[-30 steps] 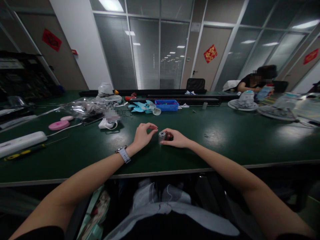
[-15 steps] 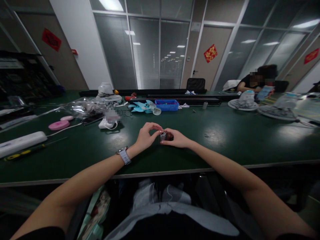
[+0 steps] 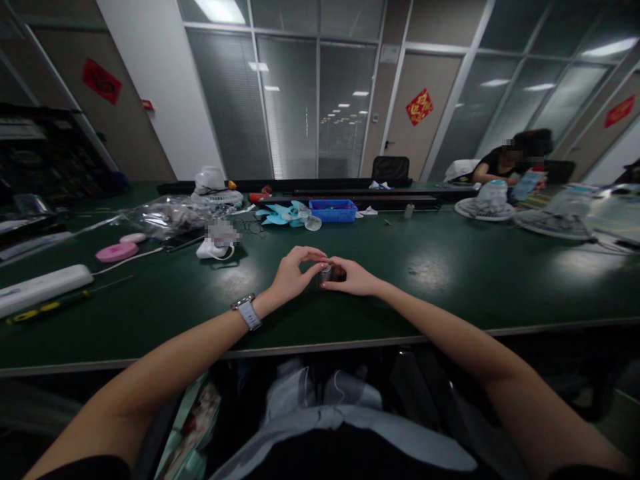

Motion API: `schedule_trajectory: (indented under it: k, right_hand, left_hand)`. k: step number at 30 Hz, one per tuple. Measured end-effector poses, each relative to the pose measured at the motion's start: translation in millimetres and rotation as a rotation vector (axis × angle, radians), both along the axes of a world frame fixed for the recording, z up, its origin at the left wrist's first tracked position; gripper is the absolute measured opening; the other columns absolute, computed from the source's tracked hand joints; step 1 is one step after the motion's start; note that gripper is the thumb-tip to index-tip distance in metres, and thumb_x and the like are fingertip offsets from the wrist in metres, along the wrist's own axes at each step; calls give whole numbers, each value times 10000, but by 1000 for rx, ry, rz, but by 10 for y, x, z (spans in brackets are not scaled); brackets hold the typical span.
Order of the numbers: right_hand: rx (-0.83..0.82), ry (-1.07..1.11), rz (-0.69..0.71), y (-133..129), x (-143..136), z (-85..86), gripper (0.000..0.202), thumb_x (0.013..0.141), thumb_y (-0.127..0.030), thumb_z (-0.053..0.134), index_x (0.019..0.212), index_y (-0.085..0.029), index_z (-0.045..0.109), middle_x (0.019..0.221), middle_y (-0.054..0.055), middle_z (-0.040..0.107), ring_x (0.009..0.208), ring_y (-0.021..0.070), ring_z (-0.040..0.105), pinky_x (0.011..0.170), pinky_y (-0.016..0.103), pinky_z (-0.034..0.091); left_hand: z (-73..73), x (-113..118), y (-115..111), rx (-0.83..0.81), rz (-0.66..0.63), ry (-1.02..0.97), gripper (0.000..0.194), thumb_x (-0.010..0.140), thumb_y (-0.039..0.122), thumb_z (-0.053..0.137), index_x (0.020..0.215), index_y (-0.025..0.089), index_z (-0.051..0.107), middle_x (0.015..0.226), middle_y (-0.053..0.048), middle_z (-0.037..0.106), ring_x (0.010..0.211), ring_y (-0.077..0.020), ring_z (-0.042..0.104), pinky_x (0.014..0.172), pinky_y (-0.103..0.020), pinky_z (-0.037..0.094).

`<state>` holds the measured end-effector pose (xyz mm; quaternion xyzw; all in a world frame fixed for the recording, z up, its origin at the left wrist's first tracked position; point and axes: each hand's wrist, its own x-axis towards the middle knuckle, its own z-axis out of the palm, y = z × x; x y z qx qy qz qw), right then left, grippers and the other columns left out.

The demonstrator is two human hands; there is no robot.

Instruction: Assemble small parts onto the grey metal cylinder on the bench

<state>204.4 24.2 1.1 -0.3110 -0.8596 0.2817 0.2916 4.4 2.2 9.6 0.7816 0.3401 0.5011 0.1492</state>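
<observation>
A small grey metal cylinder (image 3: pixel 325 275) stands on the dark green table (image 3: pixel 310 320), in front of my body. My right hand (image 3: pixel 353 277) is wrapped round its right side, the thumb low at the front. From the left, my left hand (image 3: pixel 299 272) reaches over with thumb and fingertips at the top of the cylinder. Its fingers are curved and hide part of the top edge. What lies between the fingertips is too small to make out. A watch with a pale strap (image 3: pixel 247 313) is on my left wrist.
Behind the hands stand a blue basket (image 3: pixel 333 212) and light-blue fan blades (image 3: pixel 285 215). At left lie a white power strip (image 3: pixel 45 287), a screwdriver (image 3: pixel 50 308) and pink rolls (image 3: pixel 117 251). Fan parts (image 3: pixel 485 205) and a seated person (image 3: pixel 500 167) are at the back right.
The fingertips of my left hand have shifted slightly over the cylinder's top, which now shows less. My right hand keeps its hold. The view has moved very slightly.
</observation>
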Motion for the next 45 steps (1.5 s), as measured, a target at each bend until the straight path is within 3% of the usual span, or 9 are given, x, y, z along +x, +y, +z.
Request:
schedule_trajectory:
  k: [10, 16, 20, 29, 36, 41, 45]
  right_hand:
    - [-21, 1, 0, 2, -8, -7, 552, 735, -414, 709, 1190, -158, 527, 951, 43, 622, 694, 121, 566, 650, 271, 474]
    - [-11, 0, -12, -27, -16, 21, 561, 731, -395, 717, 1203, -153, 533, 911, 34, 618, 684, 116, 549, 640, 265, 459]
    - [-6, -11, -21, -28, -21, 23, 521, 725, -401, 720, 1148, -148, 553, 909, 35, 613, 692, 117, 545, 636, 260, 453]
    - [-16, -2, 12, -20, -14, 16, 457, 739, -421, 702, 1083, -159, 554, 885, 21, 613, 692, 118, 550, 630, 248, 453]
    - [-16, 2, 23, 3, 2, -4, 458, 742, -432, 697, 1087, -168, 551, 885, 17, 606, 704, 120, 556, 644, 250, 457]
    - [-15, -7, 15, 2, 3, -2, 449, 742, -438, 694, 1073, -171, 551, 877, 13, 600, 692, 118, 542, 637, 250, 451]
    - [24, -10, -10, -5, 0, 4, 446, 731, -430, 704, 1064, -168, 563, 862, 15, 598, 689, 121, 533, 630, 251, 443]
  left_hand:
    - [-11, 6, -10, -217, -137, -66, 322, 930, 420, 438, 1125, 209, 585, 1061, -76, 680, 986, -193, 653, 905, -344, 484]
    - [-5, 11, 16, -317, -243, -146, 369, 906, 475, 464, 1123, 198, 575, 1112, -92, 669, 1061, -217, 632, 924, -341, 471]
    - [-7, 18, 19, -348, -281, -201, 354, 895, 465, 494, 1098, 183, 562, 1039, -102, 698, 1014, -226, 655, 913, -366, 480]
    - [47, 7, -26, -188, -95, -110, 309, 787, 364, 669, 1008, 179, 557, 835, -43, 714, 857, -188, 675, 876, -357, 477]
    - [22, 11, -1, -99, 3, -69, 313, 754, 343, 698, 985, 180, 564, 794, -25, 705, 785, -176, 673, 810, -341, 493]
    - [40, 8, -6, -114, -15, -44, 326, 761, 342, 693, 1019, 184, 572, 841, -34, 712, 846, -185, 678, 849, -353, 492]
    - [46, 16, -15, -129, -62, -40, 286, 779, 343, 675, 1007, 187, 602, 1022, -69, 699, 967, -197, 666, 922, -356, 474]
